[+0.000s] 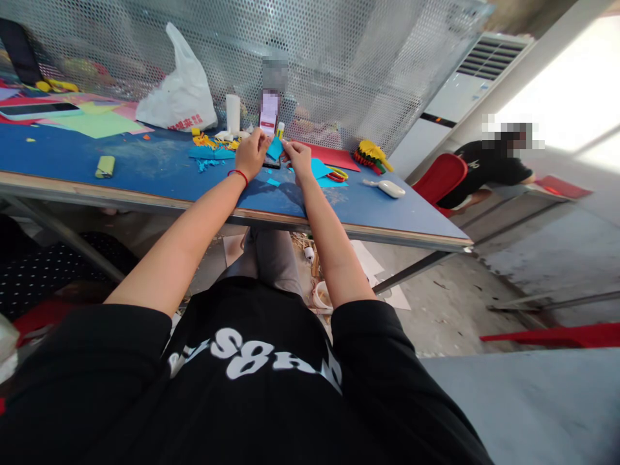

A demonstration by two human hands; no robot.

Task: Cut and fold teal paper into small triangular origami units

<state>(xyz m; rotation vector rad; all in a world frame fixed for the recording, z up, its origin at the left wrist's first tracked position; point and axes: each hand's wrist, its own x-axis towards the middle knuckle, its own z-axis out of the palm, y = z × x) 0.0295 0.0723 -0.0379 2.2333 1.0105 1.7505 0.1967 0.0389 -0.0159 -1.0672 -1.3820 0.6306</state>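
Note:
My left hand (251, 154) and my right hand (297, 157) meet over the blue table (145, 171), both pinching a small piece of blue paper (275, 148) held between them. A red cord circles my left wrist. More blue paper sheets (320, 171) lie under and to the right of my right hand. Blue scraps (208, 155) sit left of my left hand. Scissors with red and yellow handles (336, 174) rest just right of my right hand. A phone (268, 113) stands upright beyond my hands.
A white plastic bag (179, 90), a white roll (233, 113), a red sheet (334, 156), a yellow-red paper flower (371, 155) and a white stapler-like tool (387, 187) lie on the table. Perforated metal screen behind. Another person sits at right on a red chair (443, 177).

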